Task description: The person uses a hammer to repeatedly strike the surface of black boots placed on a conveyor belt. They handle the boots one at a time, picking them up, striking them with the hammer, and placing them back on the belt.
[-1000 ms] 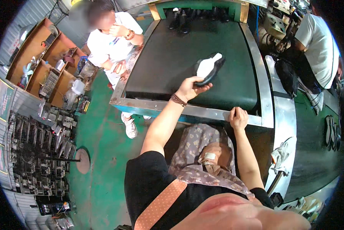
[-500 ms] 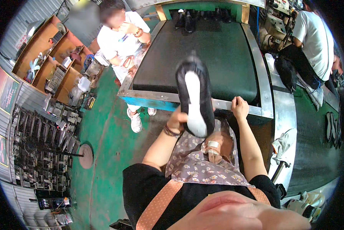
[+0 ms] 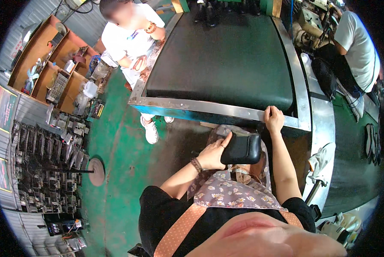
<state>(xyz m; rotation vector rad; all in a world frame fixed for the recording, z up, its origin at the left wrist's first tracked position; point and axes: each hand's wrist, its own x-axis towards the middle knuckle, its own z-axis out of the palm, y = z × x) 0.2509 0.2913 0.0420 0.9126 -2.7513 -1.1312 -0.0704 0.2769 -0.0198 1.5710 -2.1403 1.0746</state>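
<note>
My left hand (image 3: 213, 154) is closed around a black shoe (image 3: 241, 149), thumb along its near-left side. The shoe is held in front of my apron with its smooth dark surface toward me; its white underside is out of sight now. My right hand (image 3: 274, 120) has its fingers curled on the metal frame (image 3: 243, 114) at the near edge of a conveyor. The dark conveyor belt (image 3: 222, 64) stretches away beyond that frame. My flowered apron (image 3: 230, 190) lies below the shoe, with a brown patch partly covered by it.
Several dark shoes (image 3: 209, 15) stand at the belt's far end. A person in white (image 3: 134, 40) leans at the conveyor's left side; another person (image 3: 357, 51) sits at the right. Wooden shelves (image 3: 42, 64) and a round-based stand (image 3: 97, 172) are on the left. A white cloth (image 3: 322, 160) hangs at right.
My left hand has lowered the shoe toward my apron and turned it, so the white underside no longer shows. My right hand stays on the frame. The view has shifted slightly.
</note>
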